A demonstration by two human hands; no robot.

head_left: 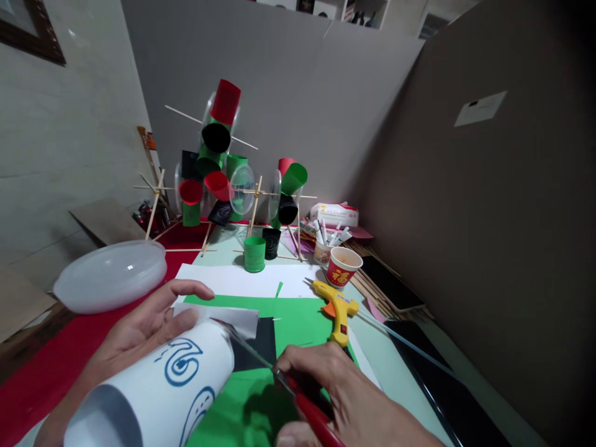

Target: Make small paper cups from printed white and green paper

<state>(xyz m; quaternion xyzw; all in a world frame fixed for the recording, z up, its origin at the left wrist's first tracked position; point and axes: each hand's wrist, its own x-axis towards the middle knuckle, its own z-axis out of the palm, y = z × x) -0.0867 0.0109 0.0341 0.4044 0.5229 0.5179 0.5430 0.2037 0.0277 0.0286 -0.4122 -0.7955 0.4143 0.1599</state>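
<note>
My left hand (139, 335) cradles a rolled white paper tube (158, 391) with blue drawings on it, fingers curled round its far end. My right hand (344, 397) grips red-handled scissors (298, 397); their blades reach to the tube's open edge, where a white paper flap (228, 318) sticks out. Under both hands lie a green paper sheet (288, 323) and a black paper piece (261, 344).
A yellow glue gun (338, 307) lies right of the green sheet. Behind it stand a red paper cup (342, 267), a cup of markers (323, 245), green (254, 254) and black cups, and a stick-and-cup structure (218, 167). A white plastic lid (112, 273) sits at left.
</note>
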